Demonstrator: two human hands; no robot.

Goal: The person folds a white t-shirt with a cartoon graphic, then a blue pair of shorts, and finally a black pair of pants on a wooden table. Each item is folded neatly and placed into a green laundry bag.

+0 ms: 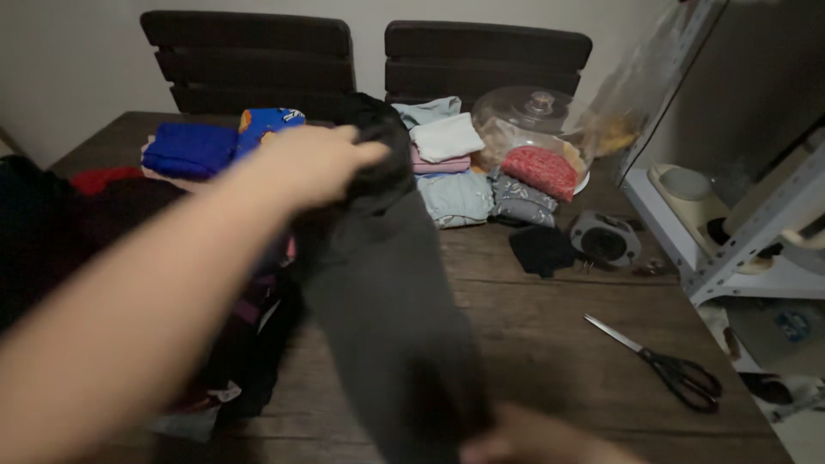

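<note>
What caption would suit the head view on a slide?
Left hand and right hand hold a dark grey garment over a wooden table beside folded clothes and scissors.

The right hand (533, 440) at six o'clock is getting cut off by the bottom edge, blurring too much to show its grip. The dark garment (387, 292) is hiding the table (550, 335) beneath (and part of the clothes pile (232, 361) at eight o'clock).

Bare left forearm (129, 318), no sleeve anywhere in frame, no watch, no bracelet. Left hand (314, 163) without rings or gloves. Right hand (533, 440) barely in shot at the bottom edge, bare and pretty blurry.
</note>
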